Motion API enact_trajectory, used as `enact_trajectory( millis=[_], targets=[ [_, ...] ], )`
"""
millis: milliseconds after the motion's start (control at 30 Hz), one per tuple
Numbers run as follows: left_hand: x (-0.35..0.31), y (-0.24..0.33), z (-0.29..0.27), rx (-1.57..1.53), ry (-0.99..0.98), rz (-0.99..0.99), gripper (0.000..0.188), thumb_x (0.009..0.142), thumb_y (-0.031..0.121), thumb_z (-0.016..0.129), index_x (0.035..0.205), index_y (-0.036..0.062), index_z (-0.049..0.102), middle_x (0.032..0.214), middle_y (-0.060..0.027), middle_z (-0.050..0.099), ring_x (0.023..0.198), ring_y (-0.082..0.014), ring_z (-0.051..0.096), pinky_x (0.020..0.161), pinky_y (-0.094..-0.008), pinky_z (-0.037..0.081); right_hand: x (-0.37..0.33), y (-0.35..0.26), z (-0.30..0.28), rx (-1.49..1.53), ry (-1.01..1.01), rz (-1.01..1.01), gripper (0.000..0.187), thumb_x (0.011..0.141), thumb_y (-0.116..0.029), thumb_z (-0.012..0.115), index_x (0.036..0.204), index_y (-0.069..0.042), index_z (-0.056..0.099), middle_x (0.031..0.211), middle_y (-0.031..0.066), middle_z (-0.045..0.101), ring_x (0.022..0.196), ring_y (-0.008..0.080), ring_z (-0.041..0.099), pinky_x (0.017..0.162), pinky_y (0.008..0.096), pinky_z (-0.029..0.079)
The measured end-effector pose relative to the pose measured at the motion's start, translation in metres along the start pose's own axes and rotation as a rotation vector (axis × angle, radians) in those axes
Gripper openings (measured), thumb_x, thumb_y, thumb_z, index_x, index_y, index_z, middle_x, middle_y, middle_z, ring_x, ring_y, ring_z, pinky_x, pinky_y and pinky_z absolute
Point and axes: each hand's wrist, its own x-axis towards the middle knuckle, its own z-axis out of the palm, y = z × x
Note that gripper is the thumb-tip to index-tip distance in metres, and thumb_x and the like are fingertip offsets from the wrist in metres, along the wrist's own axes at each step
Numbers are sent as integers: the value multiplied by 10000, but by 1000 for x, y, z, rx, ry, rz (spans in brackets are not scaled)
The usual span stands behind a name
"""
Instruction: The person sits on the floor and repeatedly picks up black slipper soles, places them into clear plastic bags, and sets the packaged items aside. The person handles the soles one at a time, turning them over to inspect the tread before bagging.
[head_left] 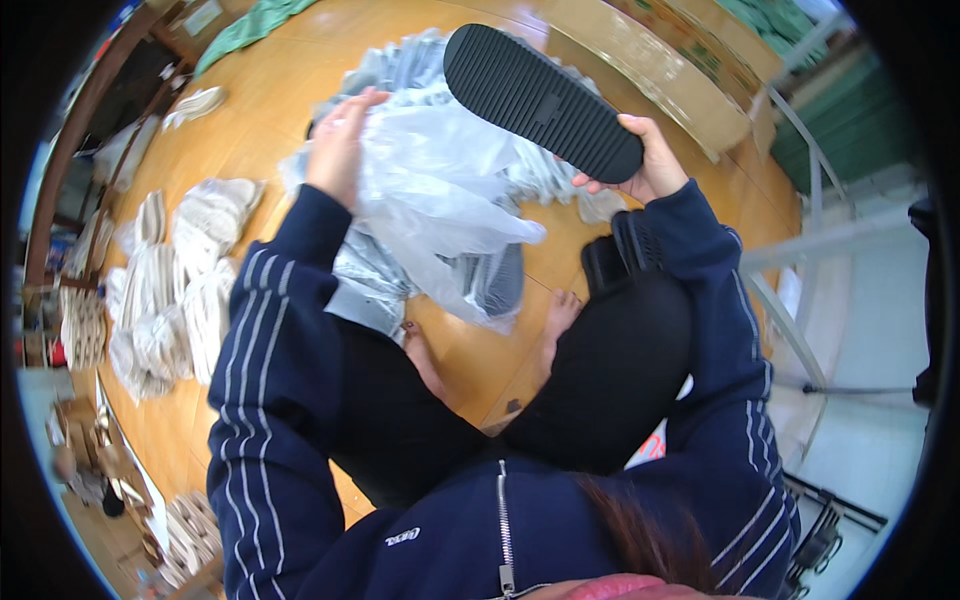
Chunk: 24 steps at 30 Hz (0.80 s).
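My right hand (645, 165) grips one end of a black slide sandal (540, 105), whose ribbed sole faces me. Beside a thin, clear plastic bag (430, 165), my left hand (338, 145) is bent with its fingers at the bag's edge; the bag drapes from there toward my feet. Under and behind the plastic lies a heap of bagged grey footwear (410, 65), partly covered. Another dark sandal (490, 280) shows through the wrapping near my feet. By my right knee rests a pair of black slides (620, 245).
Bundles of pale footwear (165, 280) lie on the wooden floor at left, near a shelf (75, 150). A long cardboard box (650, 75) sits at the far right. A metal frame (800, 270) stands to my right.
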Motion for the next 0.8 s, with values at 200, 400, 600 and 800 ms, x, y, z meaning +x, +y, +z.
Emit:
enact_trajectory(
  millis=[200,400,600,800],
  targets=[
    [8,-16,-14,-87,154,-158,259,893,267,664,1001,32,675,1079,-65,654,1067,-144,549,986,-264,355,-84,106,-76,-624,656,-349,455,872,-259,619,1260,-25,581,1203,165,607,1050,280,609,900,336,476],
    [14,-26,-34,-81,241,-191,224,865,132,687,1038,26,592,1023,-73,654,1002,-149,584,916,-265,427,-187,185,-86,-1387,1075,-292,572,658,-181,735,1222,-184,638,1382,186,462,1226,388,462,1049,436,350],
    [20,-30,-47,-39,367,-66,240,819,69,699,1023,23,580,940,-67,639,878,-146,597,798,-256,460,-210,211,-97,-1575,1021,-4,526,715,-383,785,1203,-246,645,1478,161,374,1373,434,294,1079,566,242],
    [32,-22,-42,63,499,78,224,791,11,679,994,20,584,912,-69,618,816,-141,595,740,-255,472,-109,180,-62,-1095,654,-401,321,774,-115,748,1075,-46,660,1186,150,609,1090,309,594,933,365,472]
  ],
)
